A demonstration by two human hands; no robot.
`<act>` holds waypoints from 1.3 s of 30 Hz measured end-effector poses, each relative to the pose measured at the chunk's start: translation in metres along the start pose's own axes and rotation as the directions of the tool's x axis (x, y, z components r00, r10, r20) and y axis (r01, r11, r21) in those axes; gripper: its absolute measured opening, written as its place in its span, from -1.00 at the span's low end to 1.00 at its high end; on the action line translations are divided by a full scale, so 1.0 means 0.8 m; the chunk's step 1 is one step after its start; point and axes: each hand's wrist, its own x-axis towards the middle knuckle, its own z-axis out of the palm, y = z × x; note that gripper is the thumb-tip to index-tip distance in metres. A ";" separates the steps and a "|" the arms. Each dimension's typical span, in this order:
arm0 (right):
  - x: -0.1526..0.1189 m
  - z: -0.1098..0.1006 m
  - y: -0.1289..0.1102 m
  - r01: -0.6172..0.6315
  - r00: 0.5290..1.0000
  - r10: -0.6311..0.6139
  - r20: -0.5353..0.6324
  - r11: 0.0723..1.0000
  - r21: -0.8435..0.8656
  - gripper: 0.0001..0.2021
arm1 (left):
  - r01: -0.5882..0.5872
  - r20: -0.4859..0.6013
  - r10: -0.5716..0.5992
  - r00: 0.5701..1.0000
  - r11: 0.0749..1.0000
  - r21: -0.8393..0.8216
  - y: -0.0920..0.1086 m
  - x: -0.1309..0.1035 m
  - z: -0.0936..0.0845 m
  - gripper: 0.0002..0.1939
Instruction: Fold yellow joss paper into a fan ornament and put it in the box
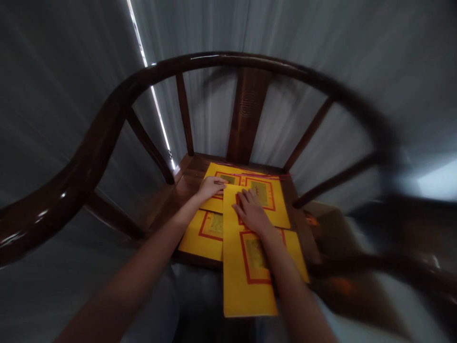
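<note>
The right hand [253, 212] lies palm down, fingers spread, on a yellow strip [233, 267]. The left hand [211, 188] is at the strip's upper left corner (whether it pinches the paper, I can't tell). The strip lies over yellow sheets [280, 200] on a chair's seat [189, 183], overhanging the front edge.
</note>
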 end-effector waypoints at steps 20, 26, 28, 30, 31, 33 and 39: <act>-0.003 0.001 0.008 0.046 0.999 -0.046 0.010 0.996 -0.071 -0.43 | -0.038 -0.026 0.039 0.999 0.999 0.030 -0.003 0.000 -0.001 -0.87; -0.003 0.000 0.006 0.060 0.998 -0.058 0.025 0.994 -0.094 -0.43 | -0.076 -0.048 0.082 0.996 0.991 0.108 -0.007 0.004 -0.001 -0.86; -0.004 0.000 0.005 0.048 0.999 -0.045 0.023 0.994 -0.100 -0.43 | -0.101 -0.052 0.110 0.993 0.983 0.152 -0.009 0.005 0.000 -0.87; -0.004 0.002 0.004 0.034 0.999 -0.033 0.015 0.994 -0.104 -0.44 | -0.137 -0.049 0.151 0.987 0.968 0.212 -0.010 0.004 0.000 -0.86; -0.004 0.002 0.003 0.031 0.999 -0.030 0.009 0.994 -0.106 -0.45 | -0.160 -0.044 0.176 0.983 0.956 0.248 -0.010 0.003 0.000 -0.85; -0.004 0.002 0.003 0.026 1.000 -0.027 -0.009 0.994 -0.108 -0.45 | -0.214 -0.025 0.235 0.972 0.919 0.330 -0.009 -0.003 0.001 -0.84; -0.001 -0.002 0.005 0.036 0.998 -0.041 -0.042 0.994 -0.105 -0.48 | -0.408 0.125 0.407 0.905 0.748 0.524 0.000 -0.019 0.004 -0.68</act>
